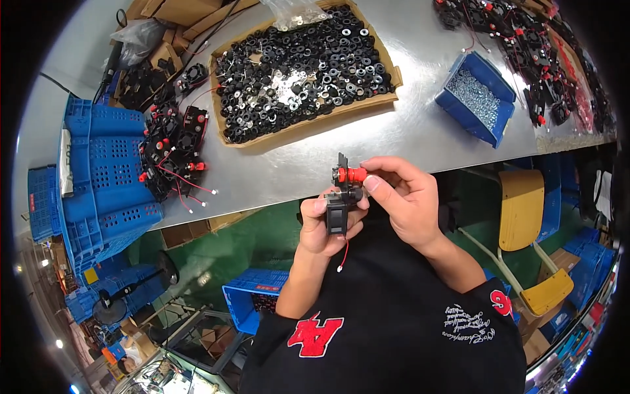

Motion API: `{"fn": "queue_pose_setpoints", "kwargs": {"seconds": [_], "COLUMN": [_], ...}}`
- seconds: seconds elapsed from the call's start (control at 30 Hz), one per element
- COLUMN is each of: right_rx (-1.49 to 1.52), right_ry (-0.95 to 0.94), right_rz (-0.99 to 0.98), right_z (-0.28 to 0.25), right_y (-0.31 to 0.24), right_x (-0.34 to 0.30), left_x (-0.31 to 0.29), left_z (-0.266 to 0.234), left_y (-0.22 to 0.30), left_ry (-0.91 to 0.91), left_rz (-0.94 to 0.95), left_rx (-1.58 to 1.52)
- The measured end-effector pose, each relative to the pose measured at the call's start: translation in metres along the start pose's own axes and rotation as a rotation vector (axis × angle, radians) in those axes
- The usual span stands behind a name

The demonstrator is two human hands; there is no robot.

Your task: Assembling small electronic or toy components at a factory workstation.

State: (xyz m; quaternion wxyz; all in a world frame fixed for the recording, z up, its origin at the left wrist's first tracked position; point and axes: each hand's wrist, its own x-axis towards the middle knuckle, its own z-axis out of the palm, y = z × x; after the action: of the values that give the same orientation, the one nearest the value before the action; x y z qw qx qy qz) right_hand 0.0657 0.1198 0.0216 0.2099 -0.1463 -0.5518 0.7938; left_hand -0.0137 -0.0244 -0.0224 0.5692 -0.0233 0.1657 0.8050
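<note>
My left hand (319,230) is closed around a small black fan assembly (337,213), held upright in front of my chest at the table's near edge. A short red wire with a white plug hangs from its underside. With thumb and index finger, my right hand (410,200) pinches a red round knob-like part (356,175) at the upper side of the assembly. Whether that red part is fixed to the black bracket cannot be made out. Beyond my hands lies a shallow cardboard tray (262,146) full of black and silver rings.
A blue bin (453,105) of small shiny metal pieces stands at the right. Fan assemblies with red parts and wires lie piled at left (172,148) and far right (545,65). A blue perforated crate (108,164) stands left; a yellow chair (522,210) is at right.
</note>
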Motion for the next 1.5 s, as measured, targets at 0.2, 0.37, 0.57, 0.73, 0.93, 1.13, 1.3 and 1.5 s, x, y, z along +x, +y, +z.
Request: {"fn": "queue_pose_setpoints", "kwargs": {"seconds": [0.2,0.37,0.57,0.73,0.93,1.13,1.3,1.5], "right_rx": [0.027,0.015,-0.32,-0.411,-0.631,-0.774,-1.452,-1.685], "right_ry": [-0.016,-0.035,0.01,0.169,0.126,0.033,0.147,1.251], "right_rz": [0.069,0.068,0.058,0.059,-0.001,-0.278,-0.713,-0.415], "right_z": [-0.003,-0.003,-0.019,-0.054,-0.048,-0.053,-0.114,-0.292], "right_y": [0.002,0.004,0.01,0.005,0.0,-0.002,-0.049,-0.098], "right_x": [0.001,0.004,-0.001,-0.03,-0.025,-0.028,-0.013,0.06], "left_x": [0.002,0.003,-0.006,-0.021,-0.066,-0.083,-0.062,-0.029], "left_z": [0.004,0.005,0.023,0.032,0.017,-0.045,-0.026,-0.029], "left_y": [0.0,0.004,0.028,0.119,0.248,0.318,0.251,0.114], "left_ry": [0.018,0.012,0.237,0.778,1.364,1.599,1.856,1.163], "left_rz": [0.011,0.025,0.18,0.736,1.111,1.251,1.395,1.402], "left_rx": [0.022,0.035,0.31,1.284,2.23,2.624,2.474,2.383]}}
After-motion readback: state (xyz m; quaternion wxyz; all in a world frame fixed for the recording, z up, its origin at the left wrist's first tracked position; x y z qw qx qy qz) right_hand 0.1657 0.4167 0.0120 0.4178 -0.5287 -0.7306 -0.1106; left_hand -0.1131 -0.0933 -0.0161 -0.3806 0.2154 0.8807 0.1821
